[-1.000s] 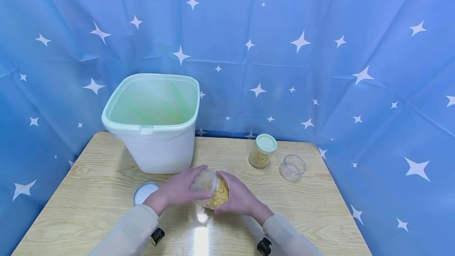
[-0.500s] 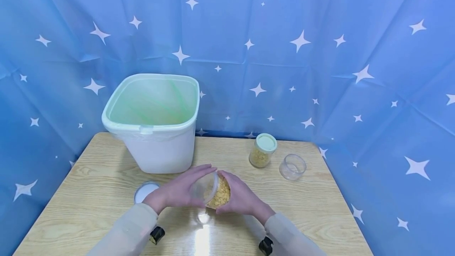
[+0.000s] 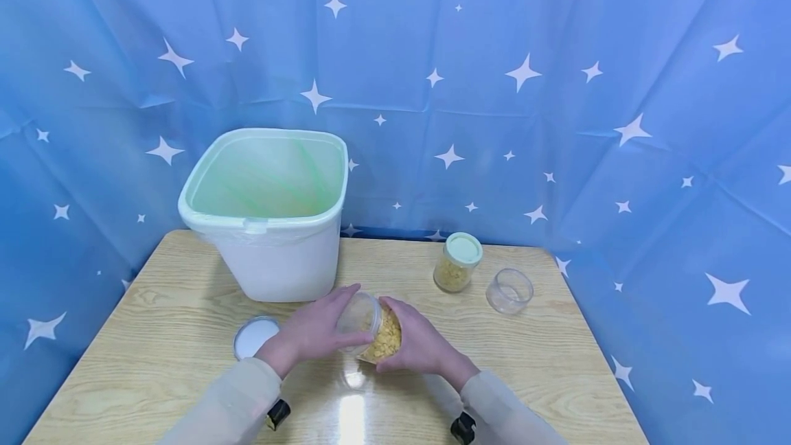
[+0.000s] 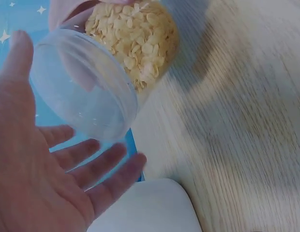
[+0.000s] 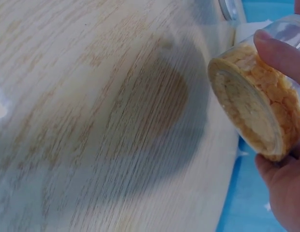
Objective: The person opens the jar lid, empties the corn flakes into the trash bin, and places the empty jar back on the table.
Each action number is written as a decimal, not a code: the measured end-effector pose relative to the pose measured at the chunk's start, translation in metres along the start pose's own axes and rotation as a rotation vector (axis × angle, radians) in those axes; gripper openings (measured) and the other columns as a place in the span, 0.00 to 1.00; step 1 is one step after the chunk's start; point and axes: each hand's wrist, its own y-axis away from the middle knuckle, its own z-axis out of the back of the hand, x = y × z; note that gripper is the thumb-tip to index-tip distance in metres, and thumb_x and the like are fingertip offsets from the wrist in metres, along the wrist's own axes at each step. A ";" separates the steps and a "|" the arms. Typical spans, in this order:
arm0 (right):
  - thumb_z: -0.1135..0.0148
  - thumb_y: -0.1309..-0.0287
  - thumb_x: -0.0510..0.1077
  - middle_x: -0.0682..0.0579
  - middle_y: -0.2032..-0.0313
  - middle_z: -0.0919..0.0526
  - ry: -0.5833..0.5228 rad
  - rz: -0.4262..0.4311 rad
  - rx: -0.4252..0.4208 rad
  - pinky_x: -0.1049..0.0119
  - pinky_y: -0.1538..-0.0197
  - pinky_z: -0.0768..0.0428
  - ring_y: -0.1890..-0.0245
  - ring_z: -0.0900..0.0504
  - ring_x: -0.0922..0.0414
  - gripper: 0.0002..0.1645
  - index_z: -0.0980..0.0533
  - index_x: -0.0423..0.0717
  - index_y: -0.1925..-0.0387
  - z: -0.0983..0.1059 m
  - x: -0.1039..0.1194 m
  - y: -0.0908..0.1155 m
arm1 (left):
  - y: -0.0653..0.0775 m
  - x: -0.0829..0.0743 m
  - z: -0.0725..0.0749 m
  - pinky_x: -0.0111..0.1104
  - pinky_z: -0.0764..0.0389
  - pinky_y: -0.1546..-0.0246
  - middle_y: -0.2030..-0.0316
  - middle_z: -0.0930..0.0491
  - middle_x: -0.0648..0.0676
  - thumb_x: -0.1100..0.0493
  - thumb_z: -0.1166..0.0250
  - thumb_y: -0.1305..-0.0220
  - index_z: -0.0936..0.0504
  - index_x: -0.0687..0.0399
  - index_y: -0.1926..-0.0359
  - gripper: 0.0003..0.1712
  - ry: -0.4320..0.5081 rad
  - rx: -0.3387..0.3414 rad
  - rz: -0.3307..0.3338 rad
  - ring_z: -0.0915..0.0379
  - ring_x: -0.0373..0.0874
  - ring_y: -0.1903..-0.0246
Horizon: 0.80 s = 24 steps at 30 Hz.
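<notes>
A clear jar (image 3: 386, 338) of pale yellow flakes lies tilted just above the table, its clear empty end (image 4: 87, 87) toward the left. My right hand (image 3: 420, 338) grips the flake-filled end, thumb and fingers on opposite sides of the wall; the jar's base (image 5: 244, 111) shows in the right wrist view. Around the clear end is my left hand (image 3: 315, 328), thumb and fingers spread. In the left wrist view its fingers (image 4: 109, 164) look relaxed, uncurled; whether they touch the jar I cannot tell. Nor can I tell if the clear end is a separate piece.
A white bin (image 3: 290, 266) with a pale green rim stands at the back left. Before it lies a round white disc (image 3: 255, 336) with a metallic-looking edge. Back right are a green-lidded jar (image 3: 454, 272) of flakes and a clear cup (image 3: 509, 292).
My left fingers reached further over the jar's clear end half a second ago and have drawn back left. My right hand keeps its grip, almost unmoved.
</notes>
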 end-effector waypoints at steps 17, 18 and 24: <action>0.16 0.70 0.56 0.49 0.31 0.33 0.015 0.006 0.005 0.50 0.32 0.28 0.34 0.31 0.52 0.70 0.45 0.47 0.27 -0.002 0.001 0.000 | -0.001 0.002 -0.003 0.52 0.33 0.31 0.29 0.35 0.50 0.26 0.37 0.47 0.42 0.39 0.26 0.53 0.037 -0.002 -0.050 0.38 0.51 0.31; 0.16 0.70 0.56 0.49 0.31 0.33 0.018 0.009 0.003 0.50 0.31 0.29 0.34 0.31 0.51 0.69 0.45 0.47 0.27 -0.003 0.001 0.000 | -0.001 0.002 -0.005 0.52 0.32 0.32 0.30 0.35 0.51 0.24 0.39 0.47 0.42 0.40 0.26 0.53 0.017 -0.007 -0.027 0.37 0.52 0.31; 0.16 0.70 0.56 0.49 0.31 0.34 0.024 0.007 0.004 0.50 0.30 0.29 0.33 0.32 0.51 0.69 0.45 0.47 0.27 -0.003 0.002 -0.001 | 0.002 0.001 -0.004 0.57 0.34 0.32 0.24 0.47 0.50 0.24 0.40 0.46 0.48 0.34 0.24 0.54 0.013 0.002 -0.028 0.45 0.55 0.28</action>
